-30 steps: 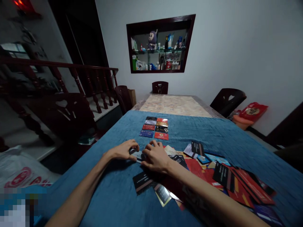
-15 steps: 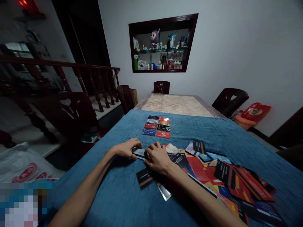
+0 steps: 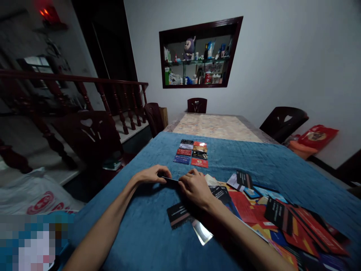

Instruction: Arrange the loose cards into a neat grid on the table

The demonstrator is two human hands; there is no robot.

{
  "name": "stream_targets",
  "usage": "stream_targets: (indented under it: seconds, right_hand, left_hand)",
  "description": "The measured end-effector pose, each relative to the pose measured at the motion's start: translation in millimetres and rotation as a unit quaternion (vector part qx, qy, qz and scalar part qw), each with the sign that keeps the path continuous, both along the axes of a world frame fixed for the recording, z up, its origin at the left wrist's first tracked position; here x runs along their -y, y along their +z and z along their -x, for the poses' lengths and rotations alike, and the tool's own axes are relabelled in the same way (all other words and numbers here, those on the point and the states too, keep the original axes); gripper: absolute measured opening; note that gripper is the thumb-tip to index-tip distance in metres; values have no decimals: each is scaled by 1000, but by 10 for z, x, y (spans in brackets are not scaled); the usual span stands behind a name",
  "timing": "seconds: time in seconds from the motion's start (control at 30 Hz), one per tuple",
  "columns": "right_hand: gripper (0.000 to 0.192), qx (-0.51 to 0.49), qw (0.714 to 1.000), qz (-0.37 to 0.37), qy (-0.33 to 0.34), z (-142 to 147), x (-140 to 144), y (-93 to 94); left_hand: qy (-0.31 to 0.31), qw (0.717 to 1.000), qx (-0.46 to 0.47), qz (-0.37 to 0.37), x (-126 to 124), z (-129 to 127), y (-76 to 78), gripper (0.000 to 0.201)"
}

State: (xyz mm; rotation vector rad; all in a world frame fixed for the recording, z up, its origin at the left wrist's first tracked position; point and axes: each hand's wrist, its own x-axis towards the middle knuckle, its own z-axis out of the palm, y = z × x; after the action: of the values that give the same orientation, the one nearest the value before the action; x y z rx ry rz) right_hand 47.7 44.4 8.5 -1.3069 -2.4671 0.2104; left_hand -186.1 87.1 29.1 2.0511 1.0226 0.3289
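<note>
Between my two hands a plastic card is held nearly edge-on just over the blue cloth. My left hand pinches its left end, and my right hand grips the right end. Beyond them, cards lie in two columns, with a blue card and a red card nearest me. A loose pile of cards spreads to the right, partly under my right forearm. Close to me lie a black card and a shiny silvery card.
A blue cloth covers the near part of the table; its patterned top shows farther off. Dark wooden chairs stand around it. At left are a railing and a white plastic bag.
The card between my hands has tipped from showing its face to nearly edge-on. The whole view has shifted slightly, moving the scene rightward in the picture.
</note>
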Motion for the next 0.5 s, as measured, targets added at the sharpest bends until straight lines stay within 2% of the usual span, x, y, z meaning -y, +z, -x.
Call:
stream_targets:
  seconds: [0.2,0.5]
  right_hand:
    - [27,-11,999,-19,-26,-25,-60,-48]
    - [18,-20,999,-31,-34,-52,-99,-85]
  left_hand:
    - [34,999,7,-7,-7,-4,-15,28]
    - [80,997,24,-3,-10,1,-24,27]
